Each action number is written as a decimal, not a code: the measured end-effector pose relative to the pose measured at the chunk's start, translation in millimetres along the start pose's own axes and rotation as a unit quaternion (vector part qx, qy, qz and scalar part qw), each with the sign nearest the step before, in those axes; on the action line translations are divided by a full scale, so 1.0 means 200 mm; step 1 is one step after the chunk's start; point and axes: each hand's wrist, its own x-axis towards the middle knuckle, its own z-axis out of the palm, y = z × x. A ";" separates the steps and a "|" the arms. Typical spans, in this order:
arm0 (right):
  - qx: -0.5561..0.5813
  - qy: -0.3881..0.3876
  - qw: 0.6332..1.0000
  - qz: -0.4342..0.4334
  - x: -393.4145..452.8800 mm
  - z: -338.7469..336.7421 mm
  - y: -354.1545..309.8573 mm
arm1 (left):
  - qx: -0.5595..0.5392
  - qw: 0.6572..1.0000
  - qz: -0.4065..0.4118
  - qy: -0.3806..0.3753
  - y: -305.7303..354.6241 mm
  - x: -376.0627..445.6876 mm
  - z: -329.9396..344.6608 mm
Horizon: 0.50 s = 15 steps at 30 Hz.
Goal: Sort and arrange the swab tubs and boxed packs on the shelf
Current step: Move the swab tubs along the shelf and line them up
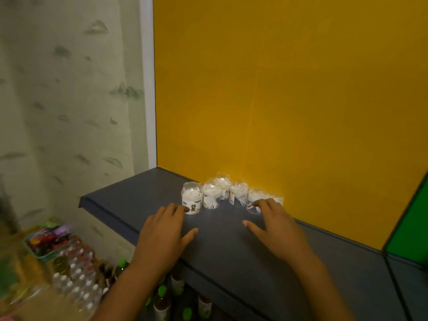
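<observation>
Several clear swab tubs stand in a cluster at the back of the dark grey shelf point(143, 205), against the yellow panel. The leftmost tub point(191, 200) has a white label. More tubs point(216, 193) crowd behind and right of it, and the rightmost tub point(266, 198) is partly hidden by fingers. My left hand point(165, 230) lies flat on the shelf, fingers spread, fingertips touching the leftmost tub's base. My right hand point(273, 225) is also spread, fingertips at the rightmost tub. Neither hand grips anything. No boxed packs are visible.
The yellow back panel point(278, 100) rises behind the tubs; a green panel point(412, 230) starts at the right. Below the shelf stand green-capped bottles point(162, 297), and packs of small bottles point(78, 269) and a tray of goods point(48, 239) sit at lower left.
</observation>
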 end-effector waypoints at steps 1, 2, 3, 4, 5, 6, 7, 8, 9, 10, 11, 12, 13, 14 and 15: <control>0.000 0.005 1.000 0.004 0.04 0.02 0.02 | -0.005 1.000 0.005 -0.001 -0.01 0.05 0.03; 0.001 0.011 1.000 0.009 0.08 0.03 0.04 | -0.011 1.000 0.011 -0.006 -0.01 0.10 0.06; 0.001 0.020 1.000 0.014 0.12 0.04 0.07 | -0.018 1.000 0.019 -0.015 -0.02 0.16 0.08; 0.001 0.030 0.999 0.023 0.16 0.05 0.11 | -0.029 0.999 0.031 -0.023 -0.02 0.22 0.10; 0.002 0.041 0.998 0.036 0.19 0.05 0.14 | -0.043 0.998 0.046 -0.025 -0.01 0.29 0.12; 0.004 0.052 0.997 0.051 0.22 0.05 0.18 | -0.057 0.996 0.060 -0.021 0.01 0.36 0.13; 0.005 0.058 0.996 0.064 0.24 0.05 0.22 | -0.066 0.995 0.071 -0.013 0.03 0.43 0.15; 0.004 0.062 0.995 0.074 0.27 0.05 0.26 | -0.071 0.994 0.080 -0.006 0.06 0.50 0.17; -0.001 0.063 0.995 0.080 0.30 0.06 0.30 | -0.075 0.993 0.091 0.001 0.10 0.56 0.19; -0.007 0.061 0.994 0.086 0.32 0.07 0.33 | -0.081 0.991 0.102 0.005 0.13 0.61 0.22; -0.010 0.059 0.994 0.093 0.34 0.08 0.36 | -0.089 0.989 0.116 0.006 0.17 0.66 0.26; -0.009 0.056 0.993 0.102 0.36 0.09 0.39 | -0.097 0.987 0.129 0.004 0.20 0.71 0.30; -0.008 0.056 0.992 0.109 0.37 0.11 0.41 | -0.103 0.984 0.143 0.001 0.23 0.75 0.34; -0.007 0.055 0.992 0.115 0.37 0.12 0.44 | -0.107 0.982 0.155 -0.003 0.26 0.79 0.39; -0.008 0.055 0.991 0.119 0.38 0.14 0.46 | -0.111 0.980 0.164 -0.007 0.29 0.83 0.44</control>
